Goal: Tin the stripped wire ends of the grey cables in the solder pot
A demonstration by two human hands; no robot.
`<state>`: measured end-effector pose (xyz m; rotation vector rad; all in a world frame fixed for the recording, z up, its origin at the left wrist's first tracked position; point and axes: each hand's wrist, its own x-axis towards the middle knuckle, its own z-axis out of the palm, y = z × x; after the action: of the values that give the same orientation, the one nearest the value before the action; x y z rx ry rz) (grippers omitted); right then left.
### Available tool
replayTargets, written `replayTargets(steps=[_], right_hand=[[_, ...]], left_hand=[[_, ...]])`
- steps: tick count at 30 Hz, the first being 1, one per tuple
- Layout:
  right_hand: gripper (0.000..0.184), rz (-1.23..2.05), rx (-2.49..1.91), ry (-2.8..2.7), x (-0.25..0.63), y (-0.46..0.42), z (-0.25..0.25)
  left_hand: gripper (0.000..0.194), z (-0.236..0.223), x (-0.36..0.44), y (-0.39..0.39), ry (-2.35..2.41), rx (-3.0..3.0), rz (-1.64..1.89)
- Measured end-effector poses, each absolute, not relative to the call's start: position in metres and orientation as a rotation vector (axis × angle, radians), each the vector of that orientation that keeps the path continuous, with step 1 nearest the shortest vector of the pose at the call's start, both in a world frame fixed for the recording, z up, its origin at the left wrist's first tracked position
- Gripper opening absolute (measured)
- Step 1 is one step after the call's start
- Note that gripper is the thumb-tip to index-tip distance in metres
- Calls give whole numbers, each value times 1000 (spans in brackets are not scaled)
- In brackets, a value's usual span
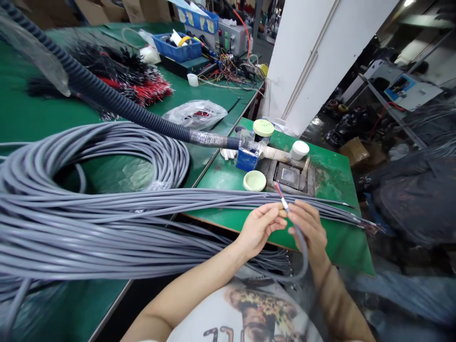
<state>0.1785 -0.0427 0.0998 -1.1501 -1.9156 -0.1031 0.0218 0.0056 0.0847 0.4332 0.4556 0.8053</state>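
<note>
A grey multi-core cable point(302, 247) loops up from below, its stripped end pointing away from me. Thin red and blue wires point(278, 189) fan out of that end, past a short white band point(284, 203). My right hand point(310, 228) is closed around the cable just below the band. On the other side, my left hand point(261, 227) pinches close to the band, thumb against forefinger; a small tan bit shows at its fingertips, too unclear to name. Just beyond both hands runs a bundle of grey cables point(221, 194), with bare wire ends at the right.
A large coil of grey cable point(171, 156) covers the left table. On the green table point(335, 180) sit a solder pot point(288, 175), a blue box point(246, 159), a pale green lid point(254, 181) and a white-lidded jar point(299, 149). A ribbed hose point(142, 111) crosses above.
</note>
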Motion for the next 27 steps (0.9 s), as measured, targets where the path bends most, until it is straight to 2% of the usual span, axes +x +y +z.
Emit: replayTargets(steps=[2,6,12,18,27], right_hand=[[31,-125,-1201,-1753,177,-26,117],[23,-25,-1362,-1629,180,13,141],[23,183,-1430,-1707,173,66,127],[22,152,-1451,-1775,165,87,109],[19,23,-1508,-1888,157,104,100]], left_hand=[[37,84,9,4,503,603,884],[22,79,-22,1,701,1150,951],[18,61,-42,5,791,1766,928],[19,42,-43,9,851,1872,824],[17,44,-47,15,834,1829,727]])
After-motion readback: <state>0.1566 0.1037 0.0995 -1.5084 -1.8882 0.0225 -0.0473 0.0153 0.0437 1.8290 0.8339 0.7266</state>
